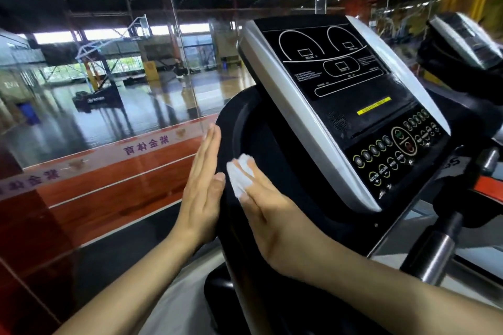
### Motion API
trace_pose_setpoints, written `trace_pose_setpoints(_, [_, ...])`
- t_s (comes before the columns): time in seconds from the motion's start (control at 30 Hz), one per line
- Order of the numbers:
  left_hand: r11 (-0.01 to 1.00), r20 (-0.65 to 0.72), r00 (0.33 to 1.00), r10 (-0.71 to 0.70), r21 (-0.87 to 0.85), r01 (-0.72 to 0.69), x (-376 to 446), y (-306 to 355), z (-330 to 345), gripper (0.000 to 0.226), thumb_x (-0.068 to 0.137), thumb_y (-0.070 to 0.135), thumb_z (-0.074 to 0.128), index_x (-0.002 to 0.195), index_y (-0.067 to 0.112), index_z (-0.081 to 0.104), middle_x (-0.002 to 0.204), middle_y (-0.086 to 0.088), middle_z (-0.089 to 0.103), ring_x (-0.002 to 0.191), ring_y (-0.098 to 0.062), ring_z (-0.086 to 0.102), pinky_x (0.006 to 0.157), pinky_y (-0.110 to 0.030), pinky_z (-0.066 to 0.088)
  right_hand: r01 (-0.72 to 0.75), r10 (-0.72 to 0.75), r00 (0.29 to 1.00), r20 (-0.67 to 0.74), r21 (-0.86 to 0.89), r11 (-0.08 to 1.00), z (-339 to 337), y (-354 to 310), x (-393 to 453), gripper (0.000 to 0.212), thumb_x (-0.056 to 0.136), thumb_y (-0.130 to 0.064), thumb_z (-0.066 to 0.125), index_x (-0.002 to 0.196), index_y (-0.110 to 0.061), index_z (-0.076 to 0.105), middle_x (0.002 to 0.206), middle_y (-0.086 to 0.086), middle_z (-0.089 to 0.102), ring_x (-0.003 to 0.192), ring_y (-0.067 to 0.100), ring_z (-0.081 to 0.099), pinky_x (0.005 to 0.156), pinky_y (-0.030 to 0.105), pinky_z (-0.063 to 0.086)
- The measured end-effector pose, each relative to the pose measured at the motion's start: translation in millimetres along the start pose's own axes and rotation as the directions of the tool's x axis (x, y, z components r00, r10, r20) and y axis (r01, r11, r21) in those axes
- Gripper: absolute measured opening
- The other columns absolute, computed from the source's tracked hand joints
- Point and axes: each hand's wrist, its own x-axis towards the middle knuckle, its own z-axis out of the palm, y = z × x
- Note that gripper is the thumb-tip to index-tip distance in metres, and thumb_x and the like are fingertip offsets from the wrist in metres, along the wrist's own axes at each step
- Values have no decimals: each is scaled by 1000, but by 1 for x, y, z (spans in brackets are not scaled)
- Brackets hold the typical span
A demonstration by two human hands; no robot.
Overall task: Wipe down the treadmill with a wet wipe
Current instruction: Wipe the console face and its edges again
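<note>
The console (pixel 340 106) reads "INCLINE", "MODE", "ENTER"; the right hand (pixel 272 215) presses the wet wipe (pixel 239 174) flat-fingered on the treadmill's black housing (pixel 261 144), the left hand (pixel 202 187) flat, grip apart, beside a glass wall (pixel 95 76).

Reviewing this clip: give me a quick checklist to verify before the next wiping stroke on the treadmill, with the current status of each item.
1. Wet wipe under the right hand: ok, fingers press it.
2. Wipe in contact with the black housing: ok.
3. Left hand clear of the wipe: ok, flat against the housing's outer edge.
4. Console panel wiped: cannot tell.
5. Buttons untouched by either hand: ok.
6. Wipe wet enough: cannot tell.
</note>
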Motion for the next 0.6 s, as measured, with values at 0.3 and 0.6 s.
trace_pose_setpoints(0.3, [995,-32,996,-77,-64,75,-8,-1,4,66,104,38,25,162,8,15,171,-1,11,158,-12,7,128,-32,7,-72,59,988,-144,-84,994,-17,22,118,49,109,-9,36,157,-12,31,168,8,-7,155,20,-11,103,-3,-17])
trace_pose_setpoints(0.6, [990,-50,997,-58,-135,51,-11,-5,5,60,107,31,17,162,8,16,171,-1,10,158,-10,6,129,-34,6,136,-104,984,141,-237,962,-16,-20,-60,53,103,0,45,154,-14,40,167,-5,22,154,6,14,126,33,19])
